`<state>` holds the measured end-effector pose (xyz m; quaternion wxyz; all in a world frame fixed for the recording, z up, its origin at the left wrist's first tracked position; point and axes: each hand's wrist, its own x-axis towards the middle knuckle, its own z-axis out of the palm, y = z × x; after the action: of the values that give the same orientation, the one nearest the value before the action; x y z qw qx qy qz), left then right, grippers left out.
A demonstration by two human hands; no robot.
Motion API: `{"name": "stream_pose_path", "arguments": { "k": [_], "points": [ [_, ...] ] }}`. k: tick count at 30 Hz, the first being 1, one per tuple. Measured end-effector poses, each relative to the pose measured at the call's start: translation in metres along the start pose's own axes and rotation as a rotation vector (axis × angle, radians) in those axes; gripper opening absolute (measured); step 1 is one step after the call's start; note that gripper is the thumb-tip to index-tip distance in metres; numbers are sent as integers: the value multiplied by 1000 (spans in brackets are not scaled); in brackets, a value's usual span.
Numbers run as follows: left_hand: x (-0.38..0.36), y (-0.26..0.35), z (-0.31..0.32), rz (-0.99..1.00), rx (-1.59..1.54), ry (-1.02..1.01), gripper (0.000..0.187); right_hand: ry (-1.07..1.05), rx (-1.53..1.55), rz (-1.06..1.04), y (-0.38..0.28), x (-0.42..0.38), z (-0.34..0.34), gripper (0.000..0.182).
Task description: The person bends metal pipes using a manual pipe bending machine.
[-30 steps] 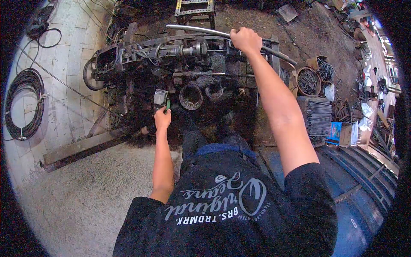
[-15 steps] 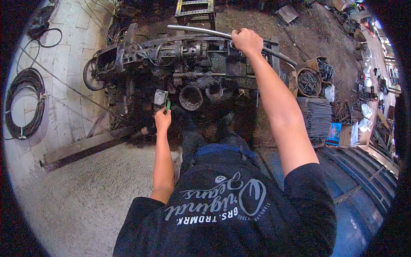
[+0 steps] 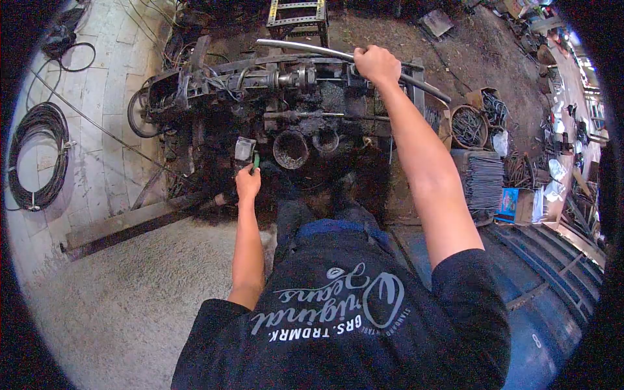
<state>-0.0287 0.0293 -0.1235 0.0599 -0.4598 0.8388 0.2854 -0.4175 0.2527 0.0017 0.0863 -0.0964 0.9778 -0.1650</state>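
My right hand (image 3: 378, 65) is wrapped around a long grey metal bar (image 3: 302, 47), which runs crosswise above the far side of a dark, greasy machine (image 3: 214, 97). To the left and nearer my body, my left hand (image 3: 247, 183) is closed on a green handle (image 3: 257, 160) at the machine's front. Just beyond it is a box-like part with a pale top (image 3: 244, 149). Cylindrical metal parts (image 3: 300, 78) sit along the machine's shaft. Two round, cup-like openings, one larger (image 3: 290, 149) and one smaller (image 3: 325, 139), face up near the front.
Coiled black cable (image 3: 38, 156) lies on the pale floor at left, near a long beam (image 3: 130, 221). At right are a round basket of metal pieces (image 3: 468, 126), a stack of rods (image 3: 484, 179) and a blue box (image 3: 508, 203). A perforated metal stand (image 3: 296, 19) is beyond the machine.
The cylindrical parts on the machine's shaft look changed in position or turn. Both hands keep their grips and have hardly moved; the view has shifted very slightly.
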Motion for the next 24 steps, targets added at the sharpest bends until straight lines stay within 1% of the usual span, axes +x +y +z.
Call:
{"name": "stream_pose_path", "arguments": {
  "k": [4,9,11,17,20,24],
  "points": [
    [-3,6,-4,-6,15,0,36,-27,-6,-2,-2,-1,-2,52],
    [-3,8,-3,-10,38,5,37,1,11,-15,0,-1,-1,52],
    [-3,9,-4,-57,35,-14,37,8,16,-21,1,-1,-1,52],
    [-2,3,-1,5,33,-2,37,14,7,-11,2,0,2,51],
    [-5,8,-3,-40,21,-16,37,44,-8,-14,2,1,3,51],
    [-5,8,-4,-38,45,-11,37,5,-3,1,2,0,-3,52]
  ]
}}
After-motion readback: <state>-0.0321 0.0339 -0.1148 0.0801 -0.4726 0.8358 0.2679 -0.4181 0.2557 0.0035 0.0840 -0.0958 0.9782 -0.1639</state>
